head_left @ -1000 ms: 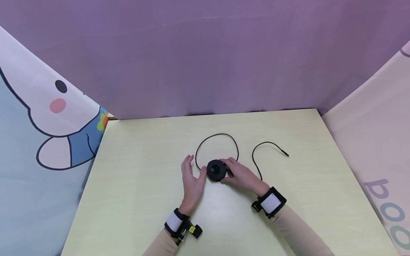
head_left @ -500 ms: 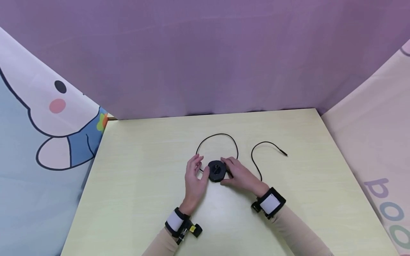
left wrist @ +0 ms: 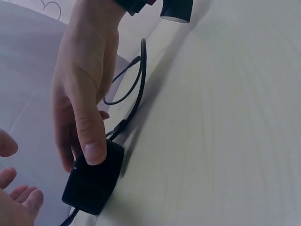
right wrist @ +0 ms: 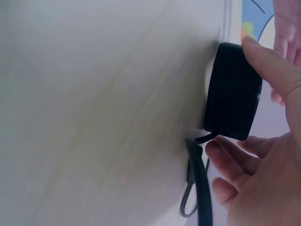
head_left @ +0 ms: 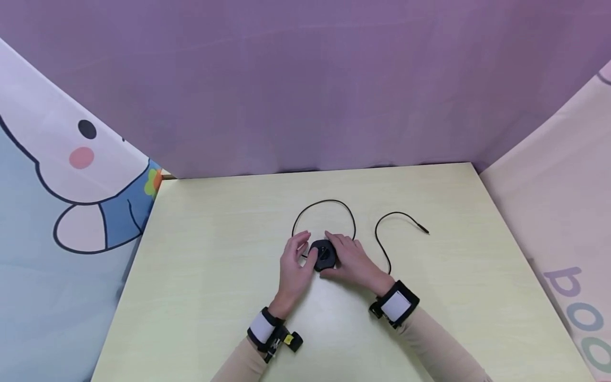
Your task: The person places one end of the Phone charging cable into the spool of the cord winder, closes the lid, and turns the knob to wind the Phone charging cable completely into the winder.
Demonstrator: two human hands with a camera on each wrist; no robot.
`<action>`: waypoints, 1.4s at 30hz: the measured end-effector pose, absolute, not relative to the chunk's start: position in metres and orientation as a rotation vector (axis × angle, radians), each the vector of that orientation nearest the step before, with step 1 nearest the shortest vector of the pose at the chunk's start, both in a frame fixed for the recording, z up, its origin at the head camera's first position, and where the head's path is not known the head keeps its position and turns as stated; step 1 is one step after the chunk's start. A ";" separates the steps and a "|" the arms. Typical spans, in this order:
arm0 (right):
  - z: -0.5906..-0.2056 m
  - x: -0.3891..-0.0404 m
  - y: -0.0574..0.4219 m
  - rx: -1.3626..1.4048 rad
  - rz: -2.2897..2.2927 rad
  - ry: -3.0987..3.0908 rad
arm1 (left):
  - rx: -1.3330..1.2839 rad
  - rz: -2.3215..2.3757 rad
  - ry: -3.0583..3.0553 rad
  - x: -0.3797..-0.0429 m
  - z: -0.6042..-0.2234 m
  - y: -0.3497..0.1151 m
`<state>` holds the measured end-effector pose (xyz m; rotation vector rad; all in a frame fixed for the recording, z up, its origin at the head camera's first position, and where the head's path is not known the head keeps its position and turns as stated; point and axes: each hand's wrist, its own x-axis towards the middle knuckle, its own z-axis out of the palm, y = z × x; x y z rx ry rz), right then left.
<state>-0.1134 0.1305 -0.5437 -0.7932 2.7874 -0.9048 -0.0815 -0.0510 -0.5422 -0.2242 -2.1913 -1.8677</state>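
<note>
Black device (head_left: 326, 256), right hand (head_left: 354, 263) with fingers (head_left: 337, 240) holding it, left hand (head_left: 295, 268) beside it, fingers parted

Pale table (head_left: 210, 254), purple backdrop (head_left: 305, 90) behind, cartoon-printed cloth (head_left: 71, 185) left, lettered cloth (head_left: 558, 207) right

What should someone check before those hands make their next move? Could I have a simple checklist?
1. Right hand on the black device: ok, its thumb rests against the device.
2. Left hand touching the device: cannot tell; in the head view its thumb overlaps the edge.
3. Whole cable in sight: not ok, the hands hide parts.
4. Loose cable end free: ok, plugged into nothing.
5. Device flat on the table: cannot tell, its underside is hidden.
</note>
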 end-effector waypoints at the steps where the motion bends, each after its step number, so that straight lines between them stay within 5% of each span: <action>1: -0.544 -0.113 0.130 -0.791 -0.909 2.784 | -0.223 -1.864 -2.198 -0.082 -0.541 -0.050; 28: -0.529 -0.115 0.139 -1.026 -1.039 2.839 | -0.371 -1.751 -2.552 -0.108 -0.517 -0.058; 42: -0.496 -0.116 0.158 -1.403 -0.937 2.734 | -0.337 -2.460 -2.698 -0.118 -0.500 -0.079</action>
